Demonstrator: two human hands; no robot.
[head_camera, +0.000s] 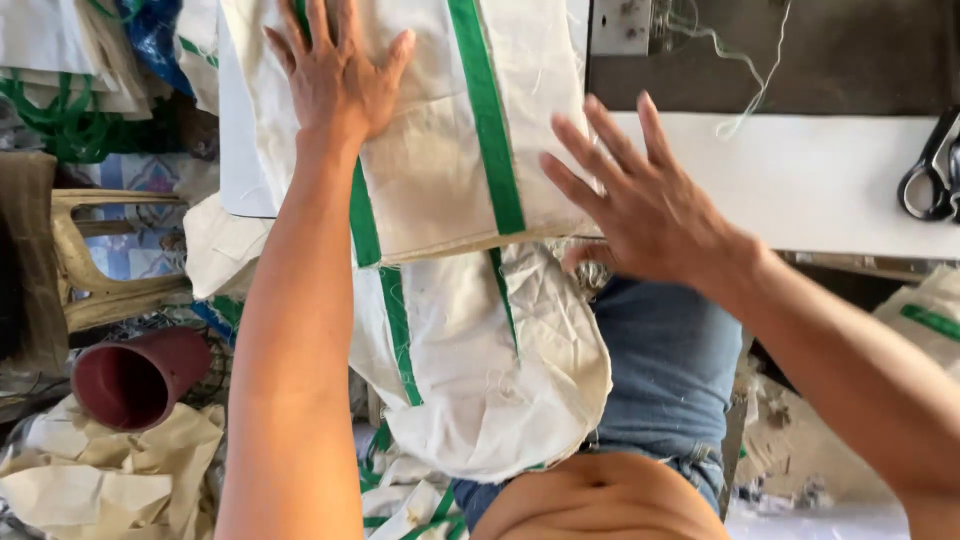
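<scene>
Head view, looking down on a sewing station. A white worktop (800, 180) runs across the upper right, its near edge level with the person's lap; at its far right edge lies a pair of dark-handled scissors (930, 170), and loose pale thread (745, 80) trails over a dark surface behind it. A cream fabric bag (440, 150) with green strap bands lies flat on the worktop's left part and overhangs the near edge, the lower portion draping crumpled over the lap in blue jeans (665, 370). The left hand (335, 75) rests palm-down on the upper left of the bag, fingers spread wide and flat, holding nothing. The right hand (645, 205) sits at the bag's right edge, fingers splayed wide; whether the palm touches the cloth cannot be told. To the left, at floor level, stand a dark red plastic cup (135, 380) on its side, a worn beige plastic chair (95, 265), heaped cream fabric pieces (110, 475) and a tangle of green strapping (60, 115). More cream fabric with a green band (930, 315) shows at lower right
</scene>
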